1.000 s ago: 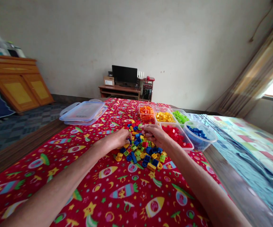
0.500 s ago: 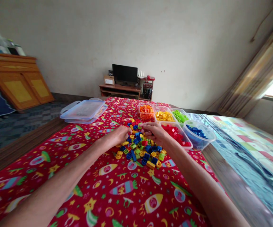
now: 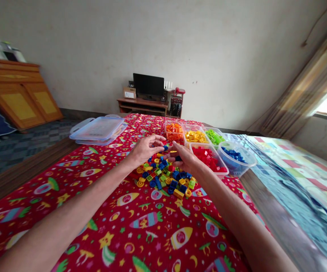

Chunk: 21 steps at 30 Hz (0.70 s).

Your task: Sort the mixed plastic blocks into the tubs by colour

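A mixed pile of toy building bricks in blue, yellow, green and red lies on the red patterned cloth. Above its far side, my left hand has its fingers curled, with a small blue brick at the fingertips. My right hand faces it from close by, palm turned inward. Another dark blue brick shows against the curled fingers of that hand. The fingertips of both hands nearly meet around the first blue brick.
Right of the pile stand tubs of sorted bricks: orange, yellow, green, red, and a round tub with blue ones. Clear lids are stacked at the left edge. A bed adjoins the right side.
My left hand has risen from the pile and moved toward the right one, bringing up a blue brick. My right hand has turned its palm inward, fingers more visible.
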Available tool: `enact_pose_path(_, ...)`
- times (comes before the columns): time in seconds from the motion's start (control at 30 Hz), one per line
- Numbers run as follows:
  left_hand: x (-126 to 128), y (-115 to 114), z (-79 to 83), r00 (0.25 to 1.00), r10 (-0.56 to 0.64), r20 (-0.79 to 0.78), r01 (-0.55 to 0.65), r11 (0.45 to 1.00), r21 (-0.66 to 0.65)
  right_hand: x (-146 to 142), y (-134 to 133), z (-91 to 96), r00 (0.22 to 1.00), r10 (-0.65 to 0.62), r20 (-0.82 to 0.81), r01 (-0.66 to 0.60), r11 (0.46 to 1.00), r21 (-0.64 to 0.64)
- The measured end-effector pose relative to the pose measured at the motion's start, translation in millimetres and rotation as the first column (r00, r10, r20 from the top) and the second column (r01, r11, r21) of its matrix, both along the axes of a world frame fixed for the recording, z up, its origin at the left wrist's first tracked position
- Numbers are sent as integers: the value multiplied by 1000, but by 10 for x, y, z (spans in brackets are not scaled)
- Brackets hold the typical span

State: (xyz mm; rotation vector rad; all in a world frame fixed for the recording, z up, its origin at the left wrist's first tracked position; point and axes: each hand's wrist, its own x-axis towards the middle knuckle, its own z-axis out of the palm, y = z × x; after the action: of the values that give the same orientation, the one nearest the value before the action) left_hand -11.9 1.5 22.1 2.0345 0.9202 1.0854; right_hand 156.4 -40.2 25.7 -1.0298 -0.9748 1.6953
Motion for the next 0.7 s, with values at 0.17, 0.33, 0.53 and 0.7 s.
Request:
enact_pose_path(0.17, 63, -54, -25, 998, -58, -17, 59, 997, 46, 52, 44, 54, 1000, 18, -4, -18, 998, 53)
enact_pose_path(0.33, -81, 52, -45, 995, 94, -35, -89, 988, 129, 487, 66, 374, 973, -228, -21, 228, 956, 187)
enact_pose_path(0.53, -289, 306, -278, 957, 248, -149, -224, 961, 164, 1416, 16, 601, 687, -714, 134, 588, 655, 475)
enact_pose_path(0.7, -373, 409, -481, 901, 341, -270, -262, 921, 288, 2072, -4, 394, 52, -842, 537, 556, 471, 685)
